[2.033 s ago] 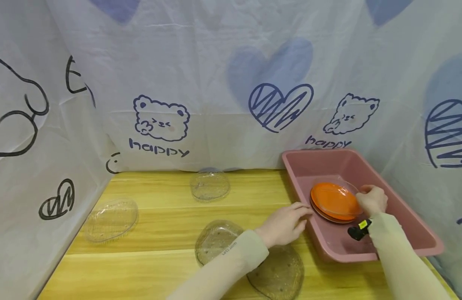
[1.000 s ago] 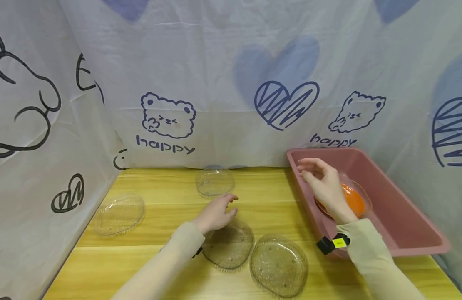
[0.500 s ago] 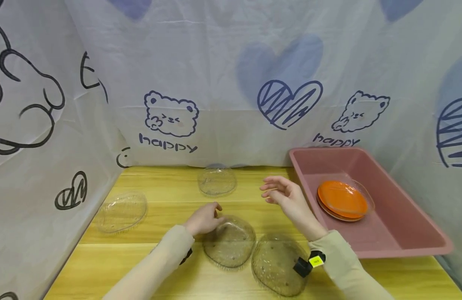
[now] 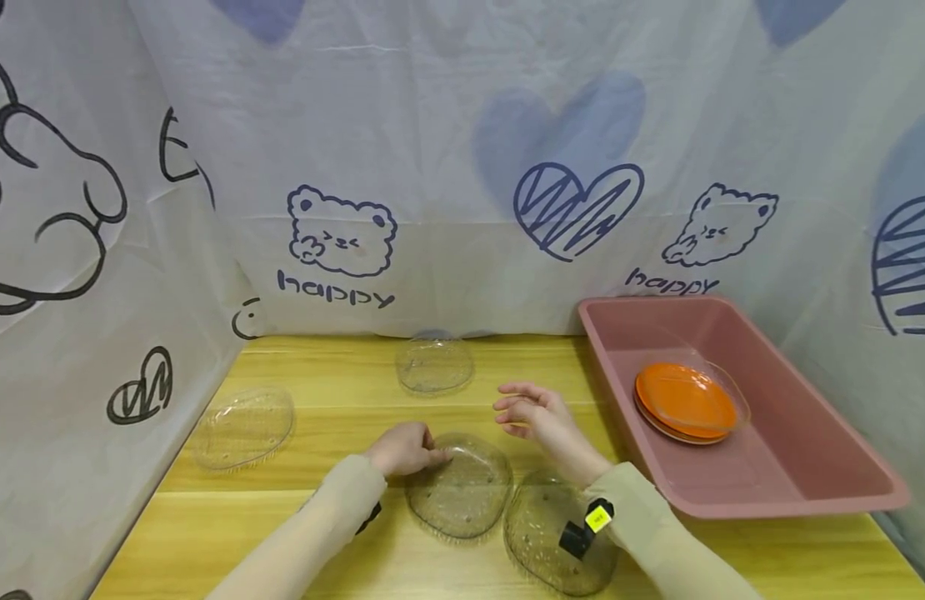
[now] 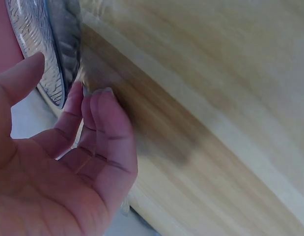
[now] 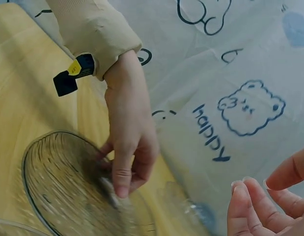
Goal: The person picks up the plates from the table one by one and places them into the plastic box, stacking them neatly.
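Observation:
My left hand (image 4: pixel 402 450) grips the upper left rim of a smoky see-through plate (image 4: pixel 466 496), with the thumb over the edge. In the left wrist view, the fingertips of the left hand (image 5: pixel 68 167) meet the ribbed side of that plate (image 5: pixel 63 39). Right of it my right hand (image 4: pixel 545 421) hovers, fingers loosely bent and holding nothing. Under the right wrist lies a second smoky plate (image 4: pixel 533 537), partly covered by the wrist camera. An orange plate (image 4: pixel 683 396) sits on a stack in the pink basin (image 4: pixel 800 506), with a clear plate (image 4: pixel 738 396) on top.
One clear plate (image 4: pixel 434 367) lies at the back of the wooden table (image 4: pixel 342 367), and another clear plate (image 4: pixel 245 429) at its left. Patterned white sheets (image 4: pixel 447 267) hang behind and at the sides. The basin stands at the right.
The right hand has let go of the clear plate in the basin and moved left over the table. The left hand has left the basin's rim and taken hold of the smoky plate's edge.

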The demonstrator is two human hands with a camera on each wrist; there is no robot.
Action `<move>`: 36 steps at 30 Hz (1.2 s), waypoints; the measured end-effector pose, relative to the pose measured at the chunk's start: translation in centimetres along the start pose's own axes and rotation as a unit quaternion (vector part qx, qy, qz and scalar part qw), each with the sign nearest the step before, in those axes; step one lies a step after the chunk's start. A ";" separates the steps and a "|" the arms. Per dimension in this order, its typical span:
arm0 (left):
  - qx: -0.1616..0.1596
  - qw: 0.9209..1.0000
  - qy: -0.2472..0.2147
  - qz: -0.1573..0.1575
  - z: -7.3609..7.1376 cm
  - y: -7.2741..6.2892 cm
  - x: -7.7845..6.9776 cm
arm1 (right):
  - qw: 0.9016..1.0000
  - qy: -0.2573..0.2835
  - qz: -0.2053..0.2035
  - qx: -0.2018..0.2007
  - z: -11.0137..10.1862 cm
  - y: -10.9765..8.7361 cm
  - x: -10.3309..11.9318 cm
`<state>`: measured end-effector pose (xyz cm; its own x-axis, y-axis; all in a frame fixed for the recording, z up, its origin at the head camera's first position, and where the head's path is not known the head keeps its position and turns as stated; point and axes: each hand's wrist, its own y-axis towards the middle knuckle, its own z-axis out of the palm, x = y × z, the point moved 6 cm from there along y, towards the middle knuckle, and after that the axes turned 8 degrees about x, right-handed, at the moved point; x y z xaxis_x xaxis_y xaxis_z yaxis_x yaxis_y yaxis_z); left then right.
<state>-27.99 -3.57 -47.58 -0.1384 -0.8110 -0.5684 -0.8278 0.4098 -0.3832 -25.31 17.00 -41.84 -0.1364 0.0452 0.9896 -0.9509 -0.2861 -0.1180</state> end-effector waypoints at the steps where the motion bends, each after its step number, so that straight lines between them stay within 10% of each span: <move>1: 0.001 1.000 0.005 -0.001 0.0 0.1 0.1 | 1.000 0.008 0.008 0.000 0.0 0.2 -0.4; 20: -0.017 0.998 0.056 -0.001 0.3 0.8 0.1 | 0.995 0.052 0.083 -0.007 -0.2 1.7 -3.5; 36: -0.006 0.998 -0.060 0.013 -0.4 0.9 1.5 | 0.994 0.062 0.087 -0.007 -0.4 1.7 -3.7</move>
<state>-29.14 -4.63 -48.44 -0.0934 -0.7437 -0.6619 -0.8315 0.4239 -0.3590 -26.56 16.68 -45.78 -0.3326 0.1143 0.9361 -0.9132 -0.2870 -0.2894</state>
